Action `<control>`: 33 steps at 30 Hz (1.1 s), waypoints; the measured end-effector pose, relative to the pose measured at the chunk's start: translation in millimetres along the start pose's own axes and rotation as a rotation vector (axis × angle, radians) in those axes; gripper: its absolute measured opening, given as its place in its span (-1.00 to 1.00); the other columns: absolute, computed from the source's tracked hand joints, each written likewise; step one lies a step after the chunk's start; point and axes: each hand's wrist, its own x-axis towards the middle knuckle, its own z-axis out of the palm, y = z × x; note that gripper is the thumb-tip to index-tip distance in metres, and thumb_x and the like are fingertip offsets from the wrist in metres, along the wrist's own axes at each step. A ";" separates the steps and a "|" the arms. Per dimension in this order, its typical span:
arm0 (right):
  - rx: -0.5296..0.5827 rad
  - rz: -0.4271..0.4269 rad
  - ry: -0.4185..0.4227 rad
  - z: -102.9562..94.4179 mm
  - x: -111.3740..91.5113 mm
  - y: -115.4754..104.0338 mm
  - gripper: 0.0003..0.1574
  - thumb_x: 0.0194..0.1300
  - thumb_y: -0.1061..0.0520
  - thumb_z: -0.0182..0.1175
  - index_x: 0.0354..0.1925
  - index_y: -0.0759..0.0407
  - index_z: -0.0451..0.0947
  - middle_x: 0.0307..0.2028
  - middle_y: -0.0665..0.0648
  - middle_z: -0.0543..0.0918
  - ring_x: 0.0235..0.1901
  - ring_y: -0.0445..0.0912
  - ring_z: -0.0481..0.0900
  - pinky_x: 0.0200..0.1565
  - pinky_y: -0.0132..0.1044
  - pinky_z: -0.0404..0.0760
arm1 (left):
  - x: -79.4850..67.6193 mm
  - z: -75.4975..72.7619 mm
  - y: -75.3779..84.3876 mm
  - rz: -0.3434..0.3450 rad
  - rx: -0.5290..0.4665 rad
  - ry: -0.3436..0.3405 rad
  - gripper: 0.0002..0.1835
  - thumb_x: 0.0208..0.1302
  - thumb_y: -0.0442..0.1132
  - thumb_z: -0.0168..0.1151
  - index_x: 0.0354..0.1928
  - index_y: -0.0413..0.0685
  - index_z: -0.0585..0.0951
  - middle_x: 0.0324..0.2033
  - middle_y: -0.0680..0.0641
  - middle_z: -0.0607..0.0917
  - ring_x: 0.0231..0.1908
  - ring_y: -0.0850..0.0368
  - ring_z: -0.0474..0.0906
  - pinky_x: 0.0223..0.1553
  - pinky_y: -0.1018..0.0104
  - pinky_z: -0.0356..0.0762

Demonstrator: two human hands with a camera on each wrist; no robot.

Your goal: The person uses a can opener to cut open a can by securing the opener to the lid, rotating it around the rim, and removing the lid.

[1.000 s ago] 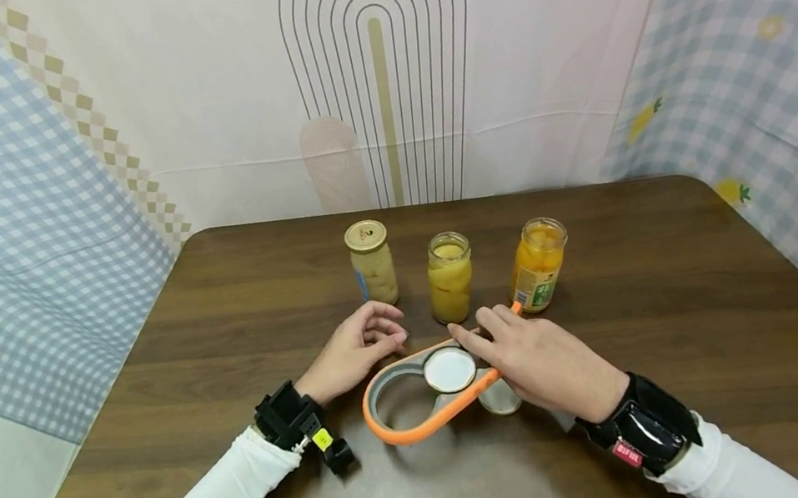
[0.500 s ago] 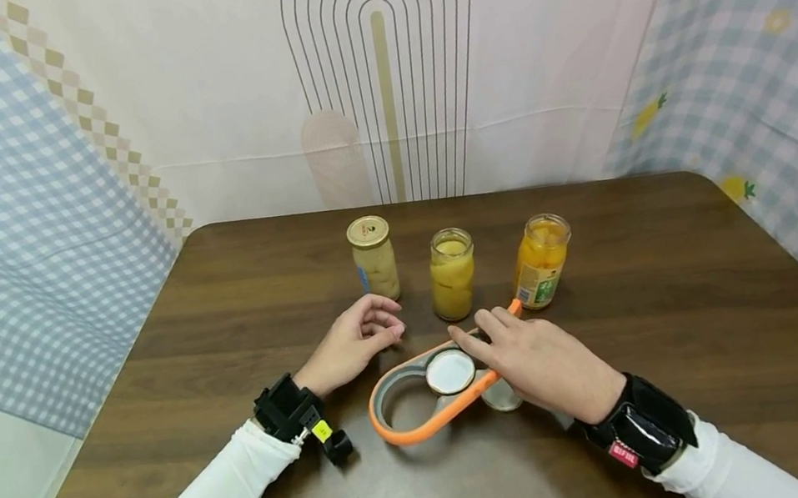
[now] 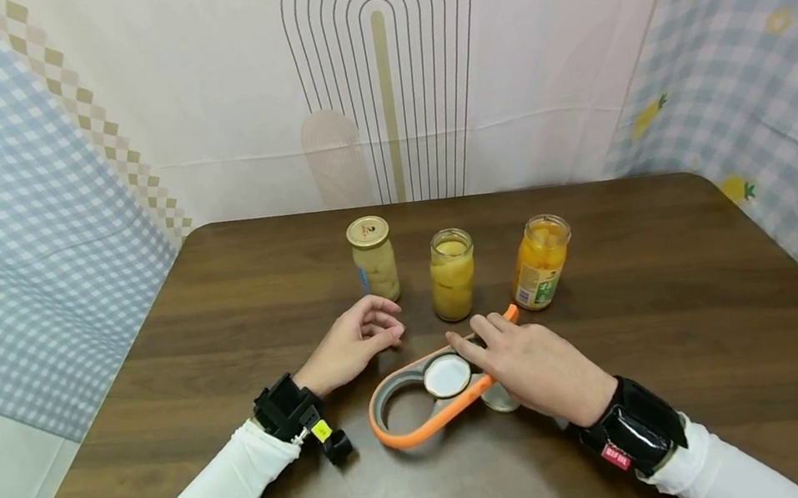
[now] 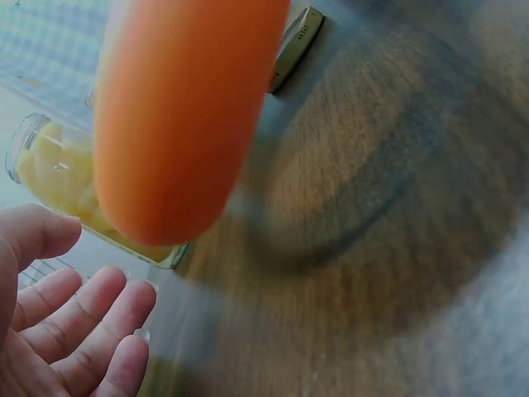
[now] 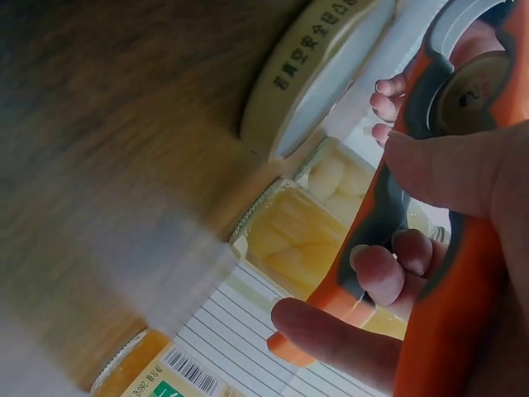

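Observation:
My right hand (image 3: 539,365) grips an orange and grey jar opener (image 3: 423,429) above the table. A metal lid (image 3: 448,376), white side up, sits inside the opener's frame; its gold printed side shows in the right wrist view. My left hand (image 3: 354,343) is empty, fingers loosely bent, just in front of a lidded jar (image 3: 375,265) of pale fruit. In the left wrist view, the opener's rounded orange end (image 4: 182,124) fills the upper middle. Another lid (image 3: 498,397) lies on the table, partly hidden under my right hand.
Behind the opener stands an uncovered jar (image 3: 452,280) of yellow fruit. To its right is an uncovered jar (image 3: 541,264) of orange fruit with a green and white label. The brown wooden table (image 3: 644,267) ends at a patterned cloth backdrop (image 3: 218,79).
My right hand has shifted slightly left and down with the jar opener, the lid still inside it. The left hand keeps about the same place and pose.

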 end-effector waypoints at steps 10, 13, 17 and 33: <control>-0.016 0.002 0.007 4.9 0.3 -0.9 -0.16 0.05 0.35 0.44 0.32 0.02 0.52 -0.17 0.10 0.52 -0.32 -0.12 0.46 -0.62 -0.40 0.33 | 1.6 0.0 -0.7 0.003 -0.009 -0.004 -0.64 0.48 -0.30 0.17 0.21 -0.30 0.45 -0.08 -0.28 0.69 -0.14 -0.03 0.72 -0.07 0.28 0.68; -0.021 0.001 0.005 6.3 0.2 -2.0 -0.18 0.06 0.34 0.43 0.31 0.02 0.53 -0.17 0.10 0.52 -0.32 -0.12 0.48 -0.61 -0.41 0.34 | 1.1 0.1 -0.8 0.000 -0.008 -0.005 -0.65 0.47 -0.31 0.18 0.20 -0.30 0.45 -0.09 -0.27 0.69 -0.15 -0.02 0.72 -0.08 0.29 0.68; -0.033 -0.001 0.009 7.1 0.2 -3.0 -0.17 0.04 0.32 0.43 0.30 0.01 0.53 -0.16 0.10 0.53 -0.31 -0.12 0.50 -0.62 -0.40 0.36 | 0.6 0.3 -1.2 -0.002 -0.008 -0.006 -0.66 0.47 -0.31 0.18 0.20 -0.30 0.45 -0.09 -0.26 0.69 -0.14 -0.02 0.72 -0.07 0.30 0.68; -0.043 0.006 -0.019 8.5 -0.5 -5.9 -0.28 0.13 0.28 0.42 0.28 0.07 0.53 -0.19 0.12 0.52 -0.31 -0.13 0.52 -0.62 -0.38 0.43 | 0.0 1.3 -3.6 -0.004 0.002 -0.008 -0.66 0.47 -0.31 0.18 0.20 -0.28 0.46 -0.10 -0.25 0.70 -0.15 -0.01 0.71 -0.08 0.31 0.67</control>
